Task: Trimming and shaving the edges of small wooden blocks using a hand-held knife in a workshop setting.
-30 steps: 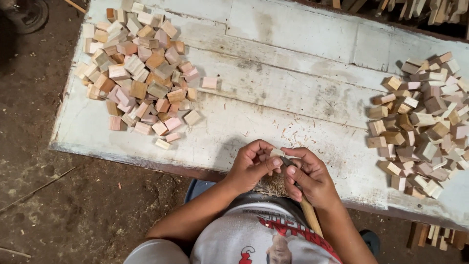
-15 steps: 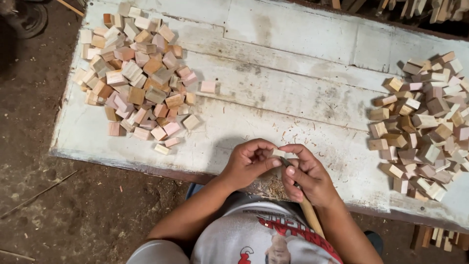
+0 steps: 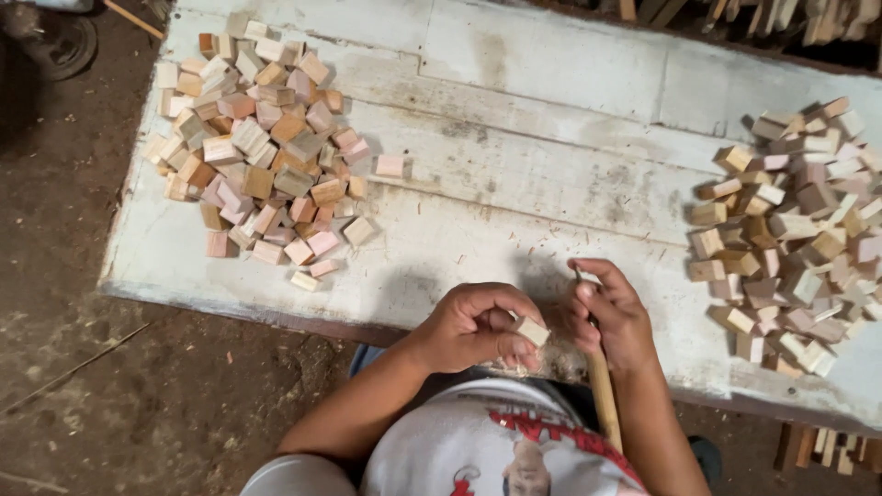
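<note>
Left hand (image 3: 473, 326) closed on small wood block (image 3: 532, 331), now pulled a bit apart from right hand (image 3: 611, 317), itself gripping wooden stick tool (image 3: 602, 395). At near table edge (image 3: 367, 317).

Change from the earlier views: my hands, previously pressed together at the table's near edge, have parted slightly. My left hand (image 3: 478, 326) now shows a small pale wooden block (image 3: 533, 331) pinched at its fingertips, turned towards my right hand (image 3: 611, 317), which grips a wooden-handled tool (image 3: 602, 395) lower centre-right.
</note>
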